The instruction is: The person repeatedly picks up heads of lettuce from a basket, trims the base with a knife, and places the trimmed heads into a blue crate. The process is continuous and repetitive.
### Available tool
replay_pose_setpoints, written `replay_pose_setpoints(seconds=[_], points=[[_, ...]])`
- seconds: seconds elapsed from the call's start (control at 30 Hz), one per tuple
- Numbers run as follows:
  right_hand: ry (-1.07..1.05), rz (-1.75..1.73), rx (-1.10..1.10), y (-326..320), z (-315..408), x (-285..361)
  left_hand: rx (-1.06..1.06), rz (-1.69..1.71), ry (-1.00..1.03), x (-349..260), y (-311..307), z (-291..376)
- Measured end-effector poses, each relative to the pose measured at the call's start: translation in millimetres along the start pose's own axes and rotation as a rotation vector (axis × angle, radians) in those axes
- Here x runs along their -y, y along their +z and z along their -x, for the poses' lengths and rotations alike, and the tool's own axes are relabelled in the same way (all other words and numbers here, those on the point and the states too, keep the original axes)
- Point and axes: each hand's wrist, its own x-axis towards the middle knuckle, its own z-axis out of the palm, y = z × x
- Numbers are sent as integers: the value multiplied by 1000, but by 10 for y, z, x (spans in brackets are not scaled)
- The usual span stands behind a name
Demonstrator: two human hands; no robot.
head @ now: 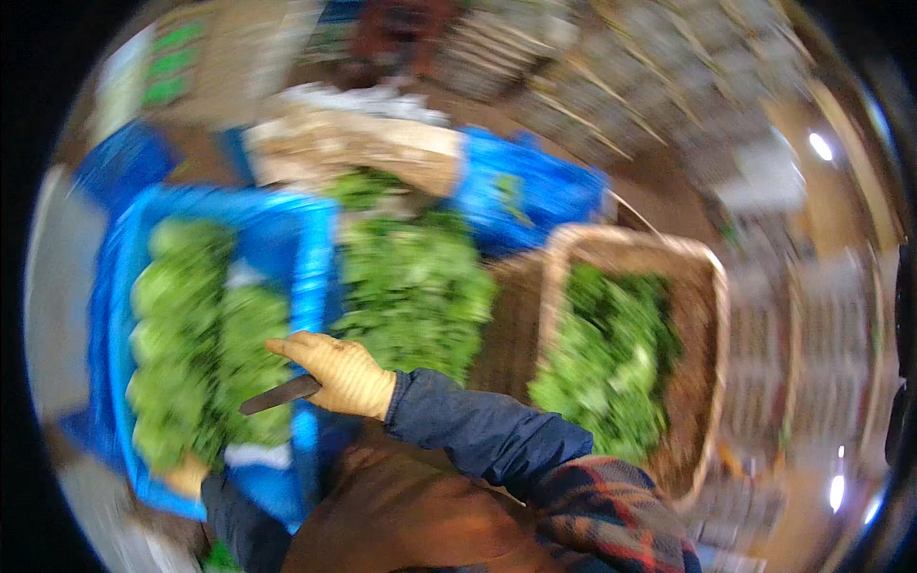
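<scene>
A blue plastic crate point(319, 272) at the left holds leafy green vegetables point(172, 322) packed in two rows. Over its right side is my right hand point(337, 369), in a pale yellow glove, with a dark flat blade point(279, 395) held in it and pointing left. My left hand point(188, 476), also gloved, is at the near left corner inside the crate, against the end of the left row. Its fingers are partly hidden by the leaves, and whether it grips them cannot be told. The whole view is blurred.
Right of the crate lies a pile of loose leafy greens point(412, 286). A brown basket-like crate point(706, 258) with more greens stands at the right. Beyond the pile are a blue plastic bag or sheet point(530, 186) and a pale sheet-like wrapping point(351, 140).
</scene>
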Motion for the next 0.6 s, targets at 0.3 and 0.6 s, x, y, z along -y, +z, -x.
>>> replay_pose_setpoints(seconds=[0.3, 0.6], points=[[1095, 538, -105, -3168, 3283, -1883, -133, -105, 720, -1718, -745, 73], [1012, 696, 111, -2256, 4116, -2267, 879, 884, 1208, -5005, -413, 2989]])
